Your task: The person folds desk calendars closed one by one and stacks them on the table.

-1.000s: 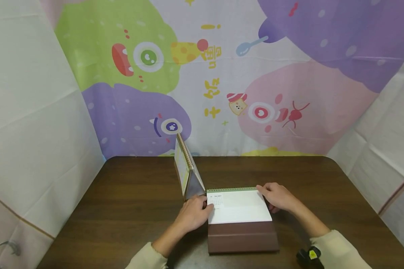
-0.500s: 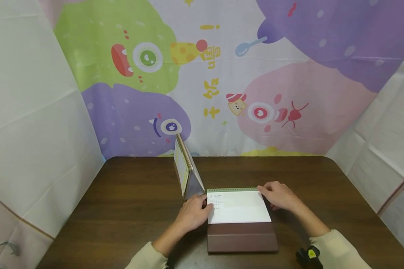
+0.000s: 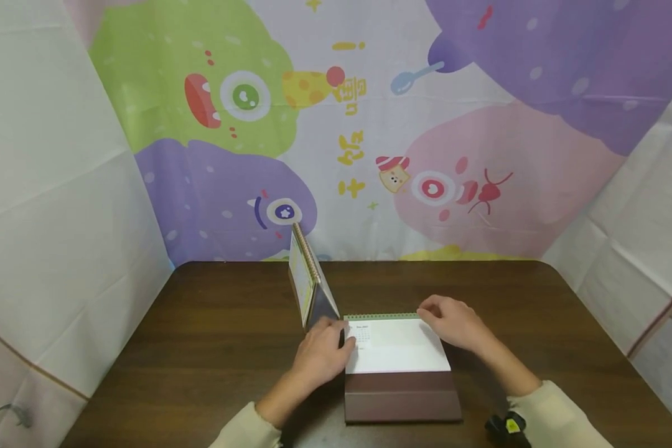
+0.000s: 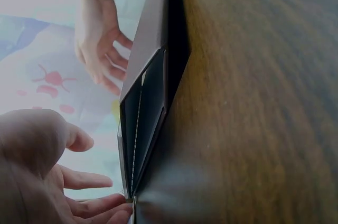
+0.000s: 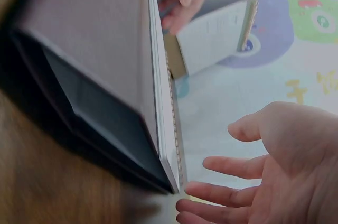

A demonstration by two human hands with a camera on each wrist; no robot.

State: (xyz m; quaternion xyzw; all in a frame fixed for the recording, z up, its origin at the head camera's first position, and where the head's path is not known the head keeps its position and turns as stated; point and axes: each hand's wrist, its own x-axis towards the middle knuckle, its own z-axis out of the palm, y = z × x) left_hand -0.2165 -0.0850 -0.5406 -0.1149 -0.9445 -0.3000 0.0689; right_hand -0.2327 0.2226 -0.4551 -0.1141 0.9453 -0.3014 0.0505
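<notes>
A desk calendar (image 3: 403, 348) with white pages, a green spiral binding and a brown folded stand lies low on the table, its page top pointing away from me. By its upper left corner is my left hand (image 3: 322, 354); in the left wrist view its fingers are extended, fingertips at the corner. My right hand (image 3: 453, 320) hovers over the upper right corner, and the right wrist view shows its fingers spread with nothing between them. A second desk calendar (image 3: 310, 280) stands like a tent behind the left hand, its side turned toward me.
The dark wooden table (image 3: 213, 348) reaches back to a cartoon-printed cloth (image 3: 358, 230). White cloth walls (image 3: 61, 155) rise on both sides. A black object with a yellow label (image 3: 506, 426) shows beside the right sleeve.
My right hand has come off the calendar's right edge, lifting and shifting slightly left. The left hand's fingers have moved slightly at the left corner; both calendars look nearly unmoved.
</notes>
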